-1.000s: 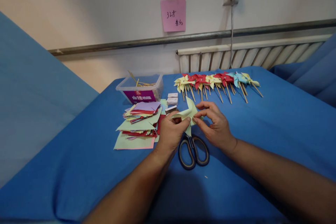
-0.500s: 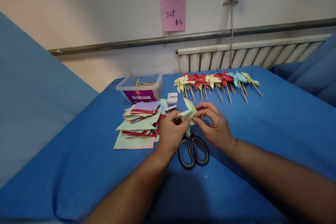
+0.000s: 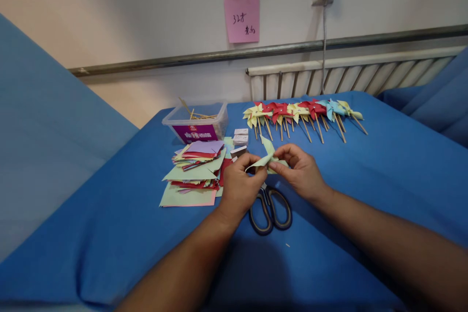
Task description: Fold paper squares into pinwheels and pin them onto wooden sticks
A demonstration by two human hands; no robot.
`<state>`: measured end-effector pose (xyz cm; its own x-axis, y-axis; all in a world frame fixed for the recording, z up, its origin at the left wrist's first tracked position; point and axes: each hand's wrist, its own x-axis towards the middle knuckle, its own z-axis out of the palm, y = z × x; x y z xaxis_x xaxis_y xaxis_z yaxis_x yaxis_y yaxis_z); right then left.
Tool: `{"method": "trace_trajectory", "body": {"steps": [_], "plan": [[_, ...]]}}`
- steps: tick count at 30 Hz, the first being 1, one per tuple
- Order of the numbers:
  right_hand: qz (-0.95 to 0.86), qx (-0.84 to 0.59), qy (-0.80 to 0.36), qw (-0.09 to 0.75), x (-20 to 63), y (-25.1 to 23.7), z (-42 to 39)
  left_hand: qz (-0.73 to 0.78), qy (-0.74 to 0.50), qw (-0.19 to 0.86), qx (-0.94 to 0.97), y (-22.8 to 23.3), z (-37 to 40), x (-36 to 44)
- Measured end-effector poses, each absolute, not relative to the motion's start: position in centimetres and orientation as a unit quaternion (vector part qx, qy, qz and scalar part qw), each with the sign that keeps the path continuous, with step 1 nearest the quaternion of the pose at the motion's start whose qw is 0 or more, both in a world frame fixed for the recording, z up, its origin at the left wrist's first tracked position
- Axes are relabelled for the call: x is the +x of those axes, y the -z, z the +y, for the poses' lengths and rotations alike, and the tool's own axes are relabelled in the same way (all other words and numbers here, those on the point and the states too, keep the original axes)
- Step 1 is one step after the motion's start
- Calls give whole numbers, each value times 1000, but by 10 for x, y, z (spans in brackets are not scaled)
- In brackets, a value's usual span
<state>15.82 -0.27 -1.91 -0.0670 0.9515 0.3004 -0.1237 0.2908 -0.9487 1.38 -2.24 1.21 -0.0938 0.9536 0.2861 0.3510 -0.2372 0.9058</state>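
A pale green paper pinwheel (image 3: 268, 149), its blades partly folded in, is held between both hands above the table. My left hand (image 3: 241, 180) pinches it from the left, thumb on the near side. From the right, the fingers of my right hand (image 3: 298, 168) close on the paper near its centre; whatever lies under the fingertips is hidden. Directly below are scissors (image 3: 270, 209) with dark handles, their blades mostly covered by my hands and the paper. Stacked coloured paper (image 3: 193, 175) lies left of my left hand. Small white boxes (image 3: 240, 137) stand just behind it.
Finished pinwheels (image 3: 296, 112) on sticks lie in a row at the back. A clear plastic tub (image 3: 215, 124) holding sticks stands behind the paper stack. A blue cloth (image 3: 347, 180) covers the table. A radiator (image 3: 351, 68) and a metal pipe (image 3: 183, 62) run along the wall.
My right fingers have drawn in closer around the middle of the paper. The green pinwheel has turned a little, and one blade now points more upright. The view has shifted slightly.
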Motion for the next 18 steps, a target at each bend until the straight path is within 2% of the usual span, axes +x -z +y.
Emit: {"method": "trace_trajectory", "body": {"steps": [5,10,18], "plan": [[-514,-340,-549,565,156,20,-1,554,-499,307,593,-10,-22,14],[-547,-371,-526,535,160,19,0,552,-501,342,571,-10,-22,14],[-556,-381,-506,537,159,19,-1,559,-501,366,549,-17,-23,15]]}}
